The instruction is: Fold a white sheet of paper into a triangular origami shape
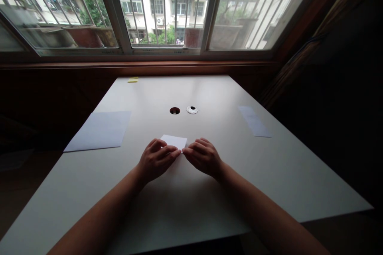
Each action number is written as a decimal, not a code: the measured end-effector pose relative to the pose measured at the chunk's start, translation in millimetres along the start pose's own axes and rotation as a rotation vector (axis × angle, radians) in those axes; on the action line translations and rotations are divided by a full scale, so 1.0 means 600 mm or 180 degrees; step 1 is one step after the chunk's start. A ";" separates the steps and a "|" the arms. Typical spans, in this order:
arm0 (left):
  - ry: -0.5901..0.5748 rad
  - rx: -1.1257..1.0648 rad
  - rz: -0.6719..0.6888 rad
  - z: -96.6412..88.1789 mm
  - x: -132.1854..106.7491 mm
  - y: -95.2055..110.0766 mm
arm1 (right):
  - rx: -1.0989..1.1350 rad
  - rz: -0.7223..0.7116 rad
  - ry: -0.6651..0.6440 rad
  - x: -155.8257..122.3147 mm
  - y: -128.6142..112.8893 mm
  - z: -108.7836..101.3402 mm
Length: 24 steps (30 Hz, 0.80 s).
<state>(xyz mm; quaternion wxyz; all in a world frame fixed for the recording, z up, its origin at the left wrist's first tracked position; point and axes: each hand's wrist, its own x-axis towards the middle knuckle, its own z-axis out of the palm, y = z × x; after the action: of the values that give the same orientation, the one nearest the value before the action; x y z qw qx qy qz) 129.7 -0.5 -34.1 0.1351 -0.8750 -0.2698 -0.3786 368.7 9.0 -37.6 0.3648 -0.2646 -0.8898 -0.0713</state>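
A small white piece of paper (176, 141) is held between my two hands over the middle of the white table (209, 203). My left hand (157, 158) pinches its near edge, with the fingers curled and the thumb pointing right. My right hand (204, 156) pinches the near right corner between thumb and fingers. The tips of both thumbs almost meet at the paper's near edge. My fingers hide part of the left and near edges, and I cannot tell whether the paper is folded.
White sheets (100, 130) lie at the table's left edge. A narrow paper strip (255, 122) lies to the right. Beyond the hands are a round hole (175, 110) and a white ring-shaped cover (192, 110). Yellow sticky notes (133, 80) are at the far left, below a barred window (167, 8).
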 end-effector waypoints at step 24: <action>-0.0276 -0.0077 0.0124 -0.001 0.004 -0.005 | 0.0026 -0.0280 -0.0165 -0.001 -0.002 0.000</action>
<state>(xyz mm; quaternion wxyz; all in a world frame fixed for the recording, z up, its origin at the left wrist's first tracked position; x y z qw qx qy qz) 129.2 2.7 -31.8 0.1200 -0.8973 -0.2538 -0.3408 368.6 7.9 -38.0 0.3393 -0.2255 -0.9100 -0.0767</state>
